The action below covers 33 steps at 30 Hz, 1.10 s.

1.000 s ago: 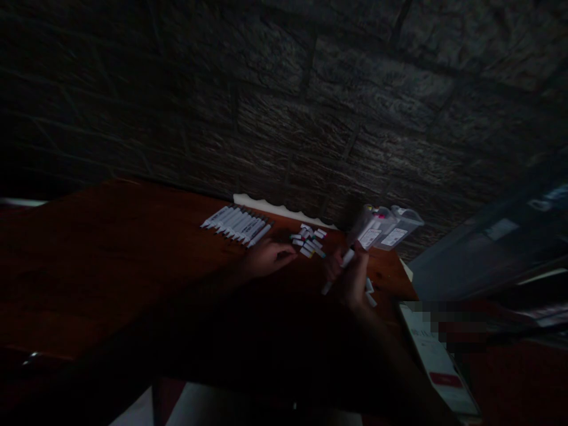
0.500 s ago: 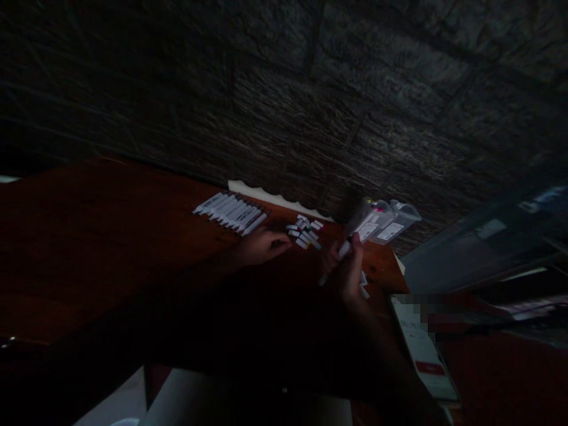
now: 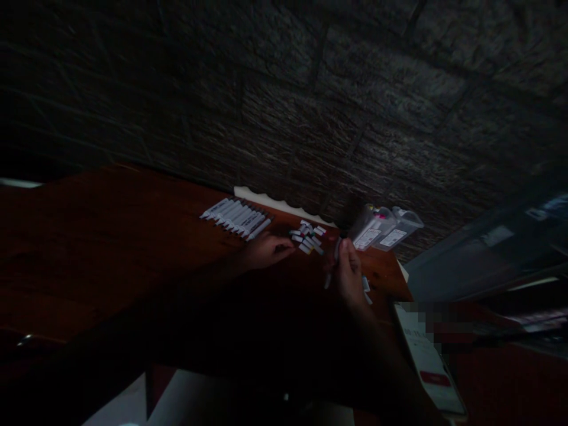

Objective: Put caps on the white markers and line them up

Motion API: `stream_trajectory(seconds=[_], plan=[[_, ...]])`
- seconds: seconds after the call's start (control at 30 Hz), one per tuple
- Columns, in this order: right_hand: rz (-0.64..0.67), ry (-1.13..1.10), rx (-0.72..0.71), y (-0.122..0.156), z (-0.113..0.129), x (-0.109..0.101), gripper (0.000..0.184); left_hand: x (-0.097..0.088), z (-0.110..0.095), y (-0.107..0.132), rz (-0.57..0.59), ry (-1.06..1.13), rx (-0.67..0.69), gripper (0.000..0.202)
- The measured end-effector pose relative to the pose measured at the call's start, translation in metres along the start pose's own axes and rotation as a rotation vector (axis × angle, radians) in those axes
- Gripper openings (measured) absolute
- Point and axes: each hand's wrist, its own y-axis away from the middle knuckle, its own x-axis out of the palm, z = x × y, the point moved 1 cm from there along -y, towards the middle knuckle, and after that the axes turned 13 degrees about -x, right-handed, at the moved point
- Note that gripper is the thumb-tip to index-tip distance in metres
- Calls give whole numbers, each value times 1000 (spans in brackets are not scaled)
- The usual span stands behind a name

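White plastic marker (image 3: 328, 279), judged light, stiff and smooth, best taken mid-barrel, is hanging tilted over the desk (image 3: 110, 248) beside loose caps (image 3: 308, 236), the right hand (image 3: 350, 278) grip pinching it, the left hand (image 3: 265, 251) lying nearby, grip unclear.

Slim white marker (image 3: 328, 279), nearly upright, beside scattered caps (image 3: 307, 235)

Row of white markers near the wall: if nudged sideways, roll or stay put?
Likely rigid: each marker in the row of markers lies straight on the table. Probably light, being slim plastic-looking barrels. They lie side by side, so a sideways push would likely shift neighbours too; barrel shape too dim to judge rolling.
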Motion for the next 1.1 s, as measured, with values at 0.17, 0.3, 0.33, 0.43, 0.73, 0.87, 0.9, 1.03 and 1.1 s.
stream_trajectory(seconds=[0.17,0.3,0.33,0.43,0.73,0.87,0.9,1.03,1.1], plan=[[-24,-34,-13,0,-1,2,38,0,0,-1,-1,0,10,24],[-3,-58,53,0,1,3,39,-1,-1,-1,8,7,-16,23],[7,-68,69,0,1,3,40,-1,-1,0,10,9,-18,24],[22,-156,106,0,2,3,49,-1,-1,0,13,4,-9,25],[-35,-322,218,-4,10,5,52,1,2,-1,16,-14,-36,24],[-58,-330,218,-3,12,8,52,1,2,-1,29,-9,-49,24],[-54,-332,222,-3,11,8,52,2,2,-2,29,-10,-52,24],[-27,-289,219,0,3,9,52,1,2,-3,24,-10,-50,25],[2,-212,206,1,0,9,51,1,3,-2,28,-9,-37,25]])
